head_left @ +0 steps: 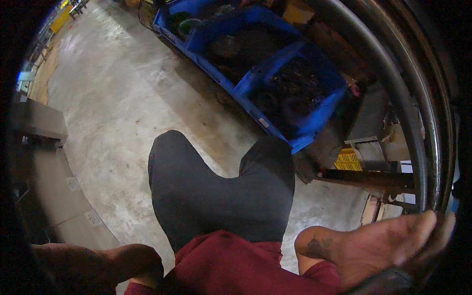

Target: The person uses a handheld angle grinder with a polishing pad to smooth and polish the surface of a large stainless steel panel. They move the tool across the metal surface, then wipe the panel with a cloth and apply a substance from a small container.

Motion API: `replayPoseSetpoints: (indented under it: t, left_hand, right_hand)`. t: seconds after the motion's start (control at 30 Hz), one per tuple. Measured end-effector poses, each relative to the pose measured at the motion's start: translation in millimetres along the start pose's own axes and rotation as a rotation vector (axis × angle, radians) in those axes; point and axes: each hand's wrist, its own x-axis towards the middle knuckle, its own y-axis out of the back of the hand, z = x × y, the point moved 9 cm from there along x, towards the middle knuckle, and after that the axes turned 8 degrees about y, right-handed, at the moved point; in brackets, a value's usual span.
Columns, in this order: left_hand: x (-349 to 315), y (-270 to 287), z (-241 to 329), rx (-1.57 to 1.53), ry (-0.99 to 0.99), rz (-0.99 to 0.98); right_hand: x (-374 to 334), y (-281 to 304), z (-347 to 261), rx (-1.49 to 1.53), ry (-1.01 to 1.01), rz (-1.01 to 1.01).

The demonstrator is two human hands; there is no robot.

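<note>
My left forearm (78, 260) runs out past the lower left rim, and its hand lies outside the picture. On the other side, my right forearm (354, 246), with a dark mark near the elbow, stretches toward the right rim. Its blurred far end, my right hand (427, 228), is close to the lower part of a long metal bar (435, 162) that looks bent at the rim. Whether they touch I cannot tell, as the fingers are smeared and dark. Between my arms are my maroon shirt (221, 260) and dark trousers (221, 201).
Blue bins (241, 91) with dark contents stand ahead to the right. Beyond my right knee are a yellow perforated crate (348, 160) and a dark beam (368, 179). Pale boxes (73, 196) line the left side. Grey concrete floor (113, 128) stretches ahead.
</note>
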Motion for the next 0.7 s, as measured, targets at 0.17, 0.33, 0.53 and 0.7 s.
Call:
replayPoseSetpoints:
  t: [0.17,0.33,0.53,0.7]
  left_hand:
    - [-23.9,2.4,-50.1,-0.075,0.235,0.164]
    - [-89.5,-74.4,-190.6,-0.381,1.024,0.599]
    - [-90.5,-149.7,-230.4,-0.543,1.173,0.215]
    - [-53.4,-202.2,-247.6,-0.745,1.203,-0.013]
  right_hand:
    - [-82.0,-10.8,75.3,0.042,-0.228,0.457]
    - [-218.5,-39.9,189.6,0.118,-1.075,0.539]
    - [-270.2,-12.0,203.3,-0.041,-1.112,0.451]
    - [-273.7,39.8,186.0,-0.202,-1.129,0.523]
